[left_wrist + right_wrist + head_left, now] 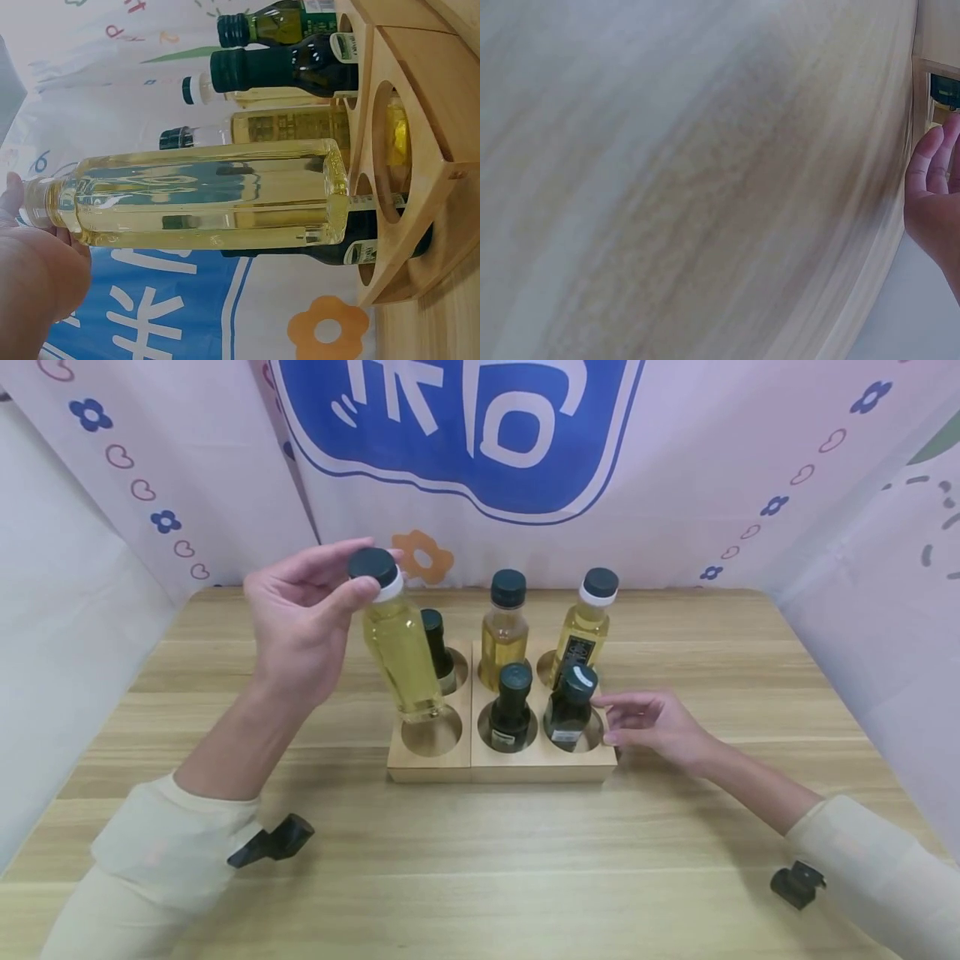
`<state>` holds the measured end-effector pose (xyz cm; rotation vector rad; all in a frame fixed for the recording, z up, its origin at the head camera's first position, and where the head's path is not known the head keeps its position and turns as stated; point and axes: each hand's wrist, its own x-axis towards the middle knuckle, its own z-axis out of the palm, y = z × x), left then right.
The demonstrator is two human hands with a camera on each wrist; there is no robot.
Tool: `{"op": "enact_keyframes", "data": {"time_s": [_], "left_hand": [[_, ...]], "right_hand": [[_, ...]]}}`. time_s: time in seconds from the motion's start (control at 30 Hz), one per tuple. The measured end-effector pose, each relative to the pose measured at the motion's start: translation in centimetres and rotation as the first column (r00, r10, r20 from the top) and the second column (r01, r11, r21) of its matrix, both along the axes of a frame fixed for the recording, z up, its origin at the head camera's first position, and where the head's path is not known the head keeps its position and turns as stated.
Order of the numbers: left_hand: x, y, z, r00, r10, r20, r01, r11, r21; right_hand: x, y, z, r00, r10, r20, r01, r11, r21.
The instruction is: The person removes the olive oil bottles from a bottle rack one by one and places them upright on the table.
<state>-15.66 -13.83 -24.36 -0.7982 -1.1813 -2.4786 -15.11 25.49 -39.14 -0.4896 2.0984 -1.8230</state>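
The left hand (300, 618) pinches the dark round cap of a clear square-shouldered bottle of pale yellow oil (401, 652), thumb in front and fingers behind, and holds it tilted with its base just at the rim of the front-left hole of the pale wooden six-hole rack (431, 764); in the left wrist view the bottle (210, 195) fills the frame, its base against the rack's (435, 150) face, though whether it has entered the hole cannot be told. The right hand (652, 727) lies with fingers loosely extended, fingertips at the front-right corner of the rack beside a dark green glass bottle (568, 708) leaning in the front-right hole; it grips nothing; the right wrist view shows only its fingers (930, 187) near the rack's edge over blurred wood grain.

The rack stands near the middle of the light wood-grain worktop (480, 877), with bare board between it and the near edge and along both sides; the far edge meets a pink printed backdrop (675, 485) close behind the back row.

Another dark green bottle (512, 708) stands in the front-middle hole; in the back row are a small dark bottle (437, 647), a clear bottle of amber oil with a dark cap (505, 627), and a yellow oil bottle with a black label and white collar (585, 627), tilted.
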Motion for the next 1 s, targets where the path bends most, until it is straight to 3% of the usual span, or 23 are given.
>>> {"op": "enact_keyframes", "data": {"time_s": [0.4, 0.73, 1.0], "left_hand": [[-0.2, -1.2, 0.7, 0.995, 0.085, 0.042, -0.088, 0.994, 0.068], [-0.6, -2.6, 0.7, 0.992, 0.089, 0.086, -0.098, 0.989, 0.110], [-1.2, -3.2, 0.1, 0.970, 0.238, 0.052, -0.239, 0.971, 0.012]], "right_hand": [[0.0, 0.1, -0.1, 1.000, 0.000, -0.026, 0.000, 1.000, -0.002], [0.2, 0.0, -0.1, 1.000, -0.002, -0.026, 0.002, 1.000, -0.007], [0.0, 0.1, -0.2, 1.000, -0.003, -0.020, 0.003, 1.000, 0.004]]}}
